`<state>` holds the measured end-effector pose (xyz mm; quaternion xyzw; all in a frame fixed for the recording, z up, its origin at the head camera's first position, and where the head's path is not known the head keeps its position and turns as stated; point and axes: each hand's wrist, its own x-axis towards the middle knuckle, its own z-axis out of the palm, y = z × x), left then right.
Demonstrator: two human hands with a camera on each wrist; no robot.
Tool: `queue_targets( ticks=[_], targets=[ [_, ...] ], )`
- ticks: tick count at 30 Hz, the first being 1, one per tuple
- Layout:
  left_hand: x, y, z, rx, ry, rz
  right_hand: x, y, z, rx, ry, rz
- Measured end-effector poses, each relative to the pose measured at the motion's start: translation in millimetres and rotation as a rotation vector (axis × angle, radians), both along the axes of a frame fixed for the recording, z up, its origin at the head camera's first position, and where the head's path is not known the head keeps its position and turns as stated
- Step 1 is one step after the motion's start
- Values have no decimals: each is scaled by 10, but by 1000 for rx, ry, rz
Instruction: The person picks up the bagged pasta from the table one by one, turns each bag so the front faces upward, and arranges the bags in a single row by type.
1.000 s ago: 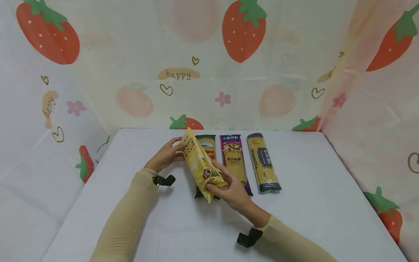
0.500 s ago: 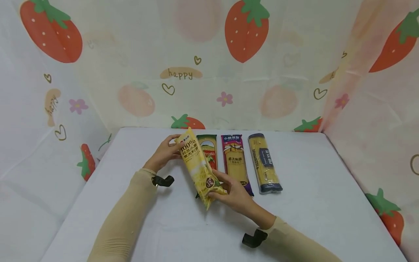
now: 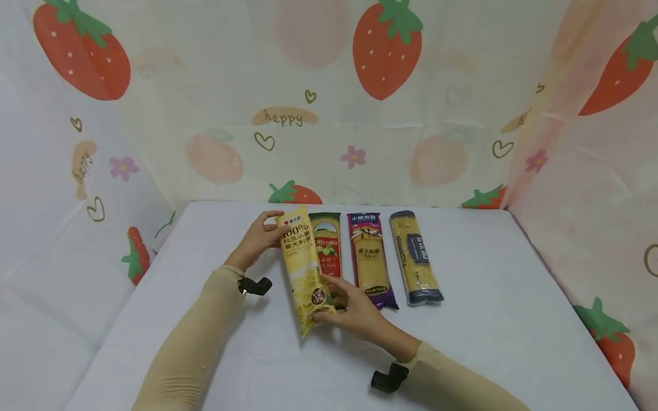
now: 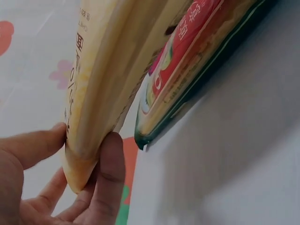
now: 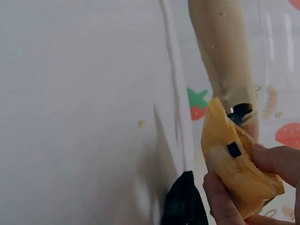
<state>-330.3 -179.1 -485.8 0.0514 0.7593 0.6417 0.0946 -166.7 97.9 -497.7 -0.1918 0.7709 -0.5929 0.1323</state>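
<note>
Over the last second I have swung the yellow pasta packet from a slant across the green Olivoila packet toward upright, so it now runs nearly parallel with the row, at the row's nine o'clock side. Its long axis runs from six to twelve o'clock, printed top at twelve, near end tipped slightly toward seven. My left hand pinches the far end and my right hand pinches the near end, both clenched on it above the tabletop.
</note>
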Motion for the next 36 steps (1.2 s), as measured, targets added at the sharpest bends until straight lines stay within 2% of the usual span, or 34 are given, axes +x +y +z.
queue_targets(
  ticks=[7, 14, 18, 22, 26, 31, 36],
  targets=[
    [-36, -102, 66, -22, 15, -27, -89, -157, 25, -18, -29, 1],
    [-123, -181, 148, -121, 10, -47, -220, -318, 55, 2, -46, 4],
    [-188, -214, 122, -174, 20, -46, -292, -424, 84, 57, -45, -23],
    [-244, -247, 79, -183, 5, -46, -366, -532, 44, 111, -32, -40],
    [-286, -287, 64, -240, 7, -51, -419, -638, 25, 160, -22, -55],
    [-317, -322, 41, -366, 3, -58, -473, -750, -11, 178, -35, -56],
    [-339, -320, 15, -413, -14, -62, -522, -832, -82, 173, -57, -54]
  ],
)
